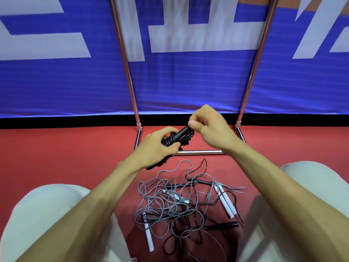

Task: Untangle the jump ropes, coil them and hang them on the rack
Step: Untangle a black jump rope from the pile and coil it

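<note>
One glossy black coiled rope (168,142), left fingers (167,131) clasping, right fingers (194,123) pinching its handle (181,132).

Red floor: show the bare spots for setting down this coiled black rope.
Bare red floor left of the chrome rack's base, and right of it beside the right knee. Crowded between the knees: tangled grey and black ropes.

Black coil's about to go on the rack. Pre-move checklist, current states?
1. Left hand grips black coil: ok.
2. Right hand pinches handle end: ok.
3. Wrap secured: cannot tell, hands cover it.
4. Black coil clear of floor tangle: cannot tell.
5. Rack directly ahead: ok; top bar out of view.
6. Floor tangle undone: not ok.
</note>
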### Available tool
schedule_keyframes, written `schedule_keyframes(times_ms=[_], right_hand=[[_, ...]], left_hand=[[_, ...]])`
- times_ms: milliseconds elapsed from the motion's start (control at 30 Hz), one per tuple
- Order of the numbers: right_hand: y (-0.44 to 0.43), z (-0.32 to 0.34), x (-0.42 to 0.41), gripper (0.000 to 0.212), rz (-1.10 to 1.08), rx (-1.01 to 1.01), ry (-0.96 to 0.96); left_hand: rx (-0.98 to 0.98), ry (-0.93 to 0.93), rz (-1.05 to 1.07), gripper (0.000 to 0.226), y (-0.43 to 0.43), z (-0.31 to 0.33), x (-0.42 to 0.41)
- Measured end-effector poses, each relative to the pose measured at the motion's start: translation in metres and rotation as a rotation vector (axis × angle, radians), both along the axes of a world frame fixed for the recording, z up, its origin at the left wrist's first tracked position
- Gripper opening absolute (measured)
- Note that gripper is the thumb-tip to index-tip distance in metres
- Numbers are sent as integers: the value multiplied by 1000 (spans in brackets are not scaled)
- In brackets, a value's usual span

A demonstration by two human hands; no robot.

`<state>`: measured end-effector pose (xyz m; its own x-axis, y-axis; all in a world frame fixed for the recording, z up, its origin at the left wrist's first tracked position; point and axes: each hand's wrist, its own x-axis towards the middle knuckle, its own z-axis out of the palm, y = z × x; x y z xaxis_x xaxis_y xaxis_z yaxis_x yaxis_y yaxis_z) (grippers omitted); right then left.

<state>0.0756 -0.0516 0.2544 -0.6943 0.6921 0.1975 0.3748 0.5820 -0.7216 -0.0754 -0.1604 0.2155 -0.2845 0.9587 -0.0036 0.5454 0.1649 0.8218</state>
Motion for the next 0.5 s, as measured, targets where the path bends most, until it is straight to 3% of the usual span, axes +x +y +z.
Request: schedule_keyframes(times_ms=[167,300,400,500], right_hand=[[1,10,0,28,-50,-428,363],[5,16,2,23,33,-384,358],[8,20,-1,21,-3,-300,289],[10,37,-3,22,-71,-198,237]], left_hand=[[-41,-395,-59,11,1,16,9],[-160,-551,-108,17,-1,24,12],[-143,-409,-151,23,1,28,10],[64,-250,-40,27,6,47,16]])
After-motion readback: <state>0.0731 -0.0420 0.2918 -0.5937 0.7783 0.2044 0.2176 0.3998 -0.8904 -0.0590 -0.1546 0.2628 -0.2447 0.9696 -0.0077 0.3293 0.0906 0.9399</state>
